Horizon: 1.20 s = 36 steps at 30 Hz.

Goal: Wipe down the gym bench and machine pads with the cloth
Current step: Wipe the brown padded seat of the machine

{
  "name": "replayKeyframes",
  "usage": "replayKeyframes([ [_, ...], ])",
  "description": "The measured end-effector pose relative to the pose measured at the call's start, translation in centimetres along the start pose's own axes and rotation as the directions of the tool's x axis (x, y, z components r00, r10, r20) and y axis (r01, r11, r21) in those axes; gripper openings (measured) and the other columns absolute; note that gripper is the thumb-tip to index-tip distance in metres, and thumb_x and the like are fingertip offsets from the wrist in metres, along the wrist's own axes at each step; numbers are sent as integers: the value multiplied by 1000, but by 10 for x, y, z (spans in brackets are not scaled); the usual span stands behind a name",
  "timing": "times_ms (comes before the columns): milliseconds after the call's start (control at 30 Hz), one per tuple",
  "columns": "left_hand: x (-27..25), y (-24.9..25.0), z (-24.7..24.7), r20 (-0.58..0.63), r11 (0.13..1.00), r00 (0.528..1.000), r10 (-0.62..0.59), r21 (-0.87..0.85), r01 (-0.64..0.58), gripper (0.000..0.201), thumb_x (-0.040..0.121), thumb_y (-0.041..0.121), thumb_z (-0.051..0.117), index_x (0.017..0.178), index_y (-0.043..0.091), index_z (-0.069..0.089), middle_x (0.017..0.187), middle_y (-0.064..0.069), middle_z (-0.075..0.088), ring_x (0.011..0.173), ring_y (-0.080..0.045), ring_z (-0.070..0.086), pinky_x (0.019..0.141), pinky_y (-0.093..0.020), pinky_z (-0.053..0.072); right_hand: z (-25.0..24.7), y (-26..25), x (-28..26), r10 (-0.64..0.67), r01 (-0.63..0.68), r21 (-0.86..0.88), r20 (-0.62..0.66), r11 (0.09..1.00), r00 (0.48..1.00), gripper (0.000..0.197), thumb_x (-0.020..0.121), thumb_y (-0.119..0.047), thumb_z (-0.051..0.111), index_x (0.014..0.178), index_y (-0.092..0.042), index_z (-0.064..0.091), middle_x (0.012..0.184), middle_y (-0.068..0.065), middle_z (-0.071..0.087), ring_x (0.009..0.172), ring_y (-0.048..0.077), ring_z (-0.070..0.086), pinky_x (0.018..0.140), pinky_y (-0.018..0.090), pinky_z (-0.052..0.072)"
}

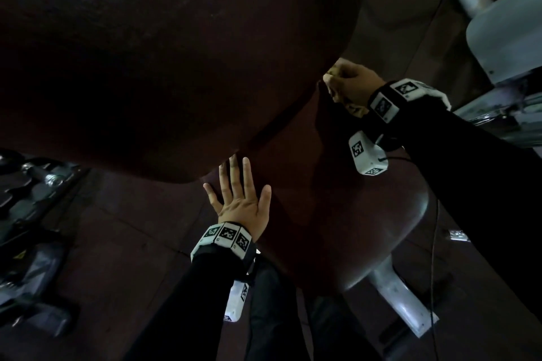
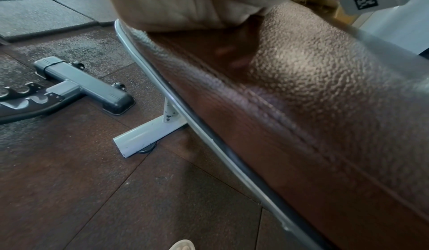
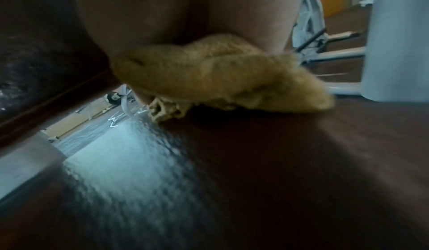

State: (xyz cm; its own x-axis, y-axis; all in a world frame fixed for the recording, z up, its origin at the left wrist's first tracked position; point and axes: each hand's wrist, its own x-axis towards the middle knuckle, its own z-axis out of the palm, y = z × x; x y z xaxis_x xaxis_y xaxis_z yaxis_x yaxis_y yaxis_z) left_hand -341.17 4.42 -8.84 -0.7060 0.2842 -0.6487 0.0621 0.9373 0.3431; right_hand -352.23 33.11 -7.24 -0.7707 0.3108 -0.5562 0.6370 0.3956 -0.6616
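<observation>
Only really visible from the right wrist view: yellow cloth [image 3: 216, 77] bunched against the brown seat pad [image 3: 301, 162]. Just a sliver from the head view, mostly buried under the right hand [image 1: 350, 83] curled round it, far right near the backrest pad [image 1: 176, 53]. Left hand [image 1: 240, 199] flat, fingers spread on the seat, nearer and left. Blurry wrist shots.

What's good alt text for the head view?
From above, the right hand grips a yellow cloth against the dark brown seat pad, close under the back pad that fills the upper frame. The left hand lies open, fingers spread, on the seat pad beside the gap between the pads.
</observation>
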Motion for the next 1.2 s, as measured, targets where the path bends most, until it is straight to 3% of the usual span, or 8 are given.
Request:
replayKeyframes([
  [100, -1, 1, -1, 6, 1000, 1000, 5, 4, -5, 64, 90, 58, 0, 122, 38, -51, 131, 17, -57, 125, -7, -50, 93, -38, -42, -6, 17, -18, -49, 48, -20, -56, 999, 997, 32, 90, -34, 58, 120, -44, 55, 70, -21, 59, 52, -15, 55, 51, -1, 38],
  [233, 1, 1, 0, 0, 1000, 1000, 6, 8, -6, 64, 89, 58, 0, 122, 38, -51, 132, 16, -57, 124, -6, -50, 94, -39, -41, -17, 72, -62, -60, 58, -23, -105, 998, 993, 38, 91, -27, 57, 127, -37, 52, 80, -10, 62, 56, -9, 55, 53, 8, 45],
  [367, 3, 1, 3, -4, 1000, 1000, -9, 3, 9, 64, 89, 58, 0, 121, 37, -52, 132, 15, -57, 123, -6, -51, 97, -44, -36, -28, 122, -92, -51, 40, -114, -100, 993, 994, 38, 92, -30, 55, 128, -41, 48, 116, -4, 62, 105, 14, 59, 97, 36, 46],
  [467, 3, 1, 3, -9, 1000, 1000, -10, 8, 10, 63, 88, 60, -2, 121, 38, -52, 133, 14, -57, 124, -7, -51, 98, -45, -35, -24, 115, -81, -34, 25, -74, -126, 997, 991, 36, 91, -30, 56, 122, -46, 48, 101, -10, 62, 94, 16, 60, 92, 40, 49],
  [700, 3, 1, 3, -49, 1000, 999, 6, 13, -6, 62, 86, 63, -5, 123, 42, -50, 136, 16, -54, 128, -6, -47, 94, -36, -42, -5, 69, -44, -43, 16, -171, -154, 985, 987, 30, 91, -37, 50, 119, -46, 50, 95, -14, 57, 60, -5, 54, 44, 1, 34],
  [900, 4, -1, 5, -53, 1000, 998, 18, 16, -17, 63, 87, 64, -4, 125, 42, -48, 138, 14, -52, 128, -7, -47, 91, -35, -43, -19, 115, -93, -88, 46, -232, -174, 972, 981, 38, 95, -30, 47, 133, -30, 45, 116, 8, 55, 102, 18, 53, 87, 26, 37],
  [1000, 4, -3, 6, -58, 1000, 998, 24, 15, -23, 63, 87, 64, -4, 126, 42, -48, 139, 13, -51, 129, -7, -46, 91, -35, -43, -21, 152, -130, -22, 17, -23, -237, 1000, 971, 27, 95, -26, 50, 119, -38, 51, 98, 5, 60, 91, 24, 58, 90, 43, 46],
  [1200, 6, -4, 8, -73, 1000, 997, 26, 16, -25, 63, 88, 64, -2, 126, 43, -48, 141, 13, -49, 130, -8, -45, 91, -34, -43, -15, 162, -140, 96, -106, -12, -312, 994, 945, 29, 93, -31, 51, 121, -38, 49, 104, 3, 63, 96, 26, 62, 93, 44, 46],
])
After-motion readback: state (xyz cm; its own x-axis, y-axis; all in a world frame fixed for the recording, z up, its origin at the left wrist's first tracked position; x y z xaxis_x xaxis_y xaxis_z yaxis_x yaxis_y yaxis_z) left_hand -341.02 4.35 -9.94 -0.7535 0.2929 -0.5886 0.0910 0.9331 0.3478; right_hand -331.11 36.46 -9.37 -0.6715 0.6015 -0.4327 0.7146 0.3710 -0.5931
